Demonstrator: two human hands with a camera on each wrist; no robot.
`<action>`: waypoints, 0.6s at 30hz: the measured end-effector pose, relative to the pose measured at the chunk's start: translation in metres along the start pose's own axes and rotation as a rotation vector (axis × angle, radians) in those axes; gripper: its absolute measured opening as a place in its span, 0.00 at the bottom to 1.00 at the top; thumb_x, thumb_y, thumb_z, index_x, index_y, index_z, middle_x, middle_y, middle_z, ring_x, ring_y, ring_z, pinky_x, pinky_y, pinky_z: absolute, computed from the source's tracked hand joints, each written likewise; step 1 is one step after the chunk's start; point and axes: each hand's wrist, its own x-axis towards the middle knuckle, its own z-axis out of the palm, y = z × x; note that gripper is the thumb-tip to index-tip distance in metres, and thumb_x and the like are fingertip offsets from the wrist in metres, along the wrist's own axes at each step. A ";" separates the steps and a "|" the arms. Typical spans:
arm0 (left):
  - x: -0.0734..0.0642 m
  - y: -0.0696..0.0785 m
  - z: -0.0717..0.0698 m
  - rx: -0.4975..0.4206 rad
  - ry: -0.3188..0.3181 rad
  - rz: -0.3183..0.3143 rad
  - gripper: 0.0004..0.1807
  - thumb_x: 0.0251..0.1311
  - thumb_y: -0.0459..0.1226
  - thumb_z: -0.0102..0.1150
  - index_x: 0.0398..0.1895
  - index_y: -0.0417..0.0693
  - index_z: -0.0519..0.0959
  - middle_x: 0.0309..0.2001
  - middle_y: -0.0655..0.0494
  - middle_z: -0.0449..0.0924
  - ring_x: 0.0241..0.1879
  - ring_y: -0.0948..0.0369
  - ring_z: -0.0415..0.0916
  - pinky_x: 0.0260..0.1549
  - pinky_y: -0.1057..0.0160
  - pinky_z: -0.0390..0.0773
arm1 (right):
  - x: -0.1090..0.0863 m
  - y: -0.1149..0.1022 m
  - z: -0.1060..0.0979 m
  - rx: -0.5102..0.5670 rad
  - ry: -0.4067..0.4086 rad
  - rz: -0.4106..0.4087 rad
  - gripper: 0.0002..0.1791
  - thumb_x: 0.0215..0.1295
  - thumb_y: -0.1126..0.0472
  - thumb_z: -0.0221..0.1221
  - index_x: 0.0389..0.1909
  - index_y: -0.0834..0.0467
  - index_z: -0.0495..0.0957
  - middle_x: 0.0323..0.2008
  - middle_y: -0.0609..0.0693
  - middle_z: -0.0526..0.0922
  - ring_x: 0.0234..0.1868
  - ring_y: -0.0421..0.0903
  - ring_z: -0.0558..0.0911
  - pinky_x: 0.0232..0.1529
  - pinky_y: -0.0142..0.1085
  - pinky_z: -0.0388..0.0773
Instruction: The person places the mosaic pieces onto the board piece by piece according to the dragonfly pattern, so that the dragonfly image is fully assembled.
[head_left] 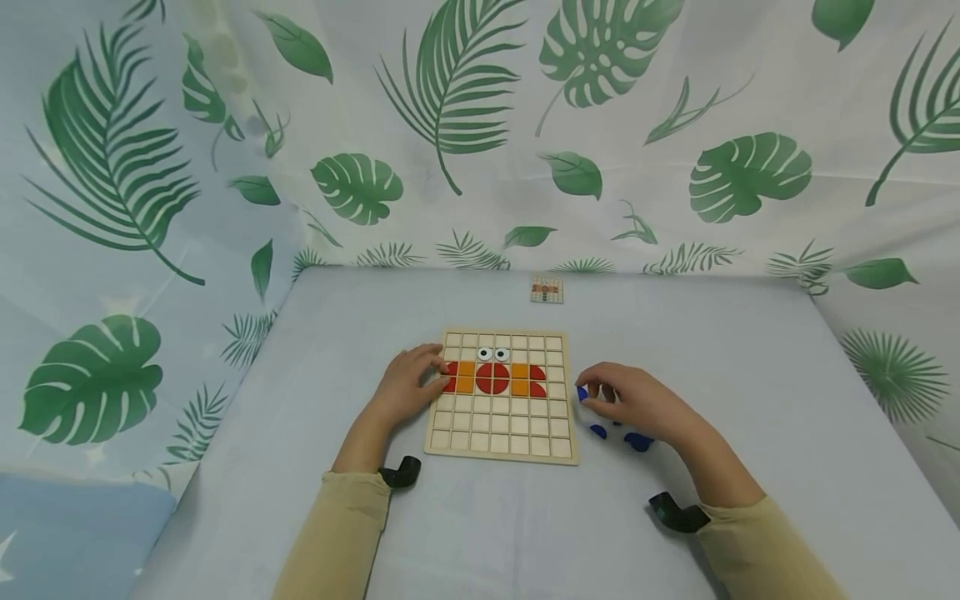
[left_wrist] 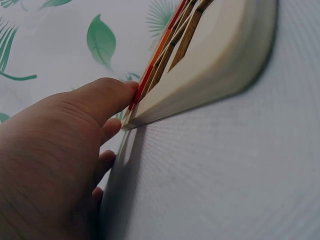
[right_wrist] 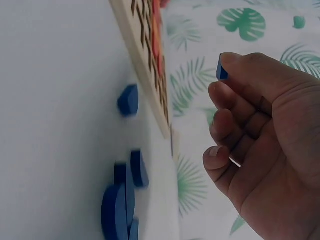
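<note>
A square wooden grid board (head_left: 480, 425) lies on the table with red and orange tiles and two eye discs (head_left: 493, 354) set in its cells. My left hand (head_left: 408, 379) rests at the board's left edge. In the left wrist view its thumb (left_wrist: 112, 95) touches a red tile (left_wrist: 146, 80) there. Beyond the right edge, my right hand (head_left: 630, 396) pinches a small blue tile (right_wrist: 221, 67) between thumb and index finger, held above the table. More blue tiles (right_wrist: 114, 210) lie loose below that hand; one, a rounded blue tile (head_left: 597, 432), sits nearest the board.
A small pattern card (head_left: 547, 290) with a similar red and orange figure lies behind the board, toward the back of the table. Leaf-printed cloth (head_left: 480, 208) hangs behind the table and at its sides. Black wrist cameras (head_left: 678, 512) sit at both cuffs.
</note>
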 end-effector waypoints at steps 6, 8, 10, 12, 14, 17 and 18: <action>-0.001 -0.001 0.001 0.000 0.003 0.001 0.06 0.66 0.46 0.61 0.40 0.58 0.75 0.70 0.54 0.69 0.73 0.52 0.61 0.76 0.41 0.50 | 0.017 -0.018 0.006 0.009 -0.026 -0.029 0.15 0.67 0.54 0.62 0.52 0.53 0.78 0.32 0.39 0.77 0.33 0.39 0.73 0.32 0.31 0.74; -0.001 -0.002 0.001 -0.002 0.004 0.004 0.07 0.66 0.46 0.61 0.40 0.58 0.75 0.70 0.53 0.69 0.73 0.51 0.61 0.76 0.40 0.50 | 0.022 -0.023 0.009 0.010 -0.032 -0.030 0.15 0.67 0.54 0.62 0.52 0.52 0.78 0.32 0.39 0.77 0.32 0.38 0.73 0.32 0.31 0.74; -0.001 -0.002 0.001 -0.001 0.003 0.007 0.07 0.66 0.46 0.61 0.40 0.58 0.75 0.70 0.53 0.69 0.73 0.51 0.61 0.76 0.40 0.50 | 0.027 -0.028 0.011 0.011 -0.037 -0.028 0.14 0.67 0.53 0.62 0.52 0.51 0.78 0.32 0.39 0.77 0.32 0.38 0.73 0.33 0.32 0.74; -0.001 -0.002 0.001 -0.002 0.004 0.008 0.07 0.66 0.46 0.61 0.40 0.58 0.75 0.70 0.53 0.69 0.73 0.51 0.61 0.76 0.40 0.50 | 0.031 -0.032 0.013 0.019 -0.037 -0.026 0.14 0.67 0.53 0.62 0.51 0.51 0.78 0.32 0.39 0.77 0.32 0.39 0.73 0.34 0.32 0.74; -0.001 -0.002 0.001 0.000 0.003 0.007 0.07 0.66 0.46 0.61 0.40 0.58 0.75 0.70 0.53 0.69 0.73 0.51 0.61 0.76 0.41 0.50 | 0.035 -0.036 0.014 0.025 -0.038 -0.027 0.14 0.67 0.53 0.62 0.51 0.51 0.78 0.32 0.39 0.77 0.32 0.39 0.73 0.34 0.33 0.74; 0.000 -0.001 0.000 0.002 0.003 0.008 0.06 0.66 0.47 0.60 0.40 0.59 0.75 0.70 0.53 0.69 0.73 0.52 0.61 0.76 0.41 0.50 | 0.041 -0.041 0.017 0.051 -0.040 -0.028 0.14 0.67 0.54 0.62 0.51 0.52 0.79 0.32 0.41 0.78 0.33 0.40 0.73 0.34 0.34 0.73; 0.000 -0.001 0.000 0.001 0.004 0.009 0.06 0.67 0.47 0.60 0.40 0.58 0.75 0.70 0.53 0.69 0.73 0.52 0.61 0.76 0.41 0.50 | 0.044 -0.043 0.018 0.057 -0.043 -0.027 0.14 0.67 0.54 0.63 0.51 0.52 0.79 0.31 0.41 0.77 0.32 0.40 0.73 0.34 0.34 0.73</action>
